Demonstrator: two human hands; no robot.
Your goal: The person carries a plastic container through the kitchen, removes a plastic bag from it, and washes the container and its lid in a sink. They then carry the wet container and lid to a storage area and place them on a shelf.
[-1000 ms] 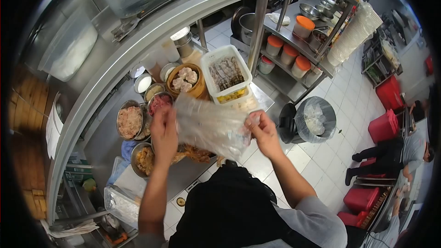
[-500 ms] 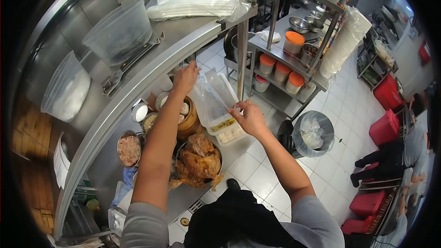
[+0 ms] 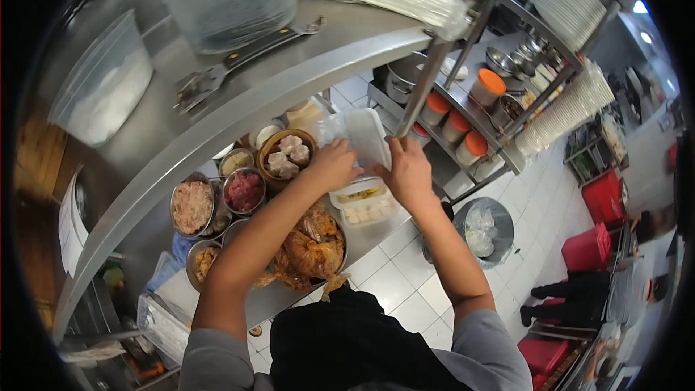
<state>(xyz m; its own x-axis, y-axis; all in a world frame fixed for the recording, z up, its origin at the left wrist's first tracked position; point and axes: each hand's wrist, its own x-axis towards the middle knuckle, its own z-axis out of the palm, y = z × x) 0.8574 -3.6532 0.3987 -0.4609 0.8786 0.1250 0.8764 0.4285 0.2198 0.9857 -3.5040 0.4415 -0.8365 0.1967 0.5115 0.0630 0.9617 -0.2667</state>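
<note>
A translucent plastic container [image 3: 371,130] is on the steel counter, between and beyond my hands. Just in front of it are a smaller tub of yellow food [image 3: 360,195] and white pieces in a clear tray [image 3: 368,213]. My right hand [image 3: 410,172] grips the container's right edge, thumb inside. My left hand [image 3: 335,166] is over its left side with fingers curled; what they hold is hidden. Crumpled clear plastic [image 3: 331,127] lies just beyond the left fingers. Left of that hand, a round bamboo steamer [image 3: 270,146] holds several pale dumplings [image 3: 288,155].
Bowls of pale minced meat [image 3: 194,206] and red meat [image 3: 244,190] sit at left. A plastic-wrapped brown bundle [image 3: 313,246] fills a bowl near my body. A steel shelf edge [image 3: 239,94] curves above the counter. A lined bin [image 3: 483,228] stands on the floor at right.
My left hand has come back from the far side of the counter to the container's left side. My right hand has moved onto its right edge. The view has tilted, uncovering the dumplings.
</note>
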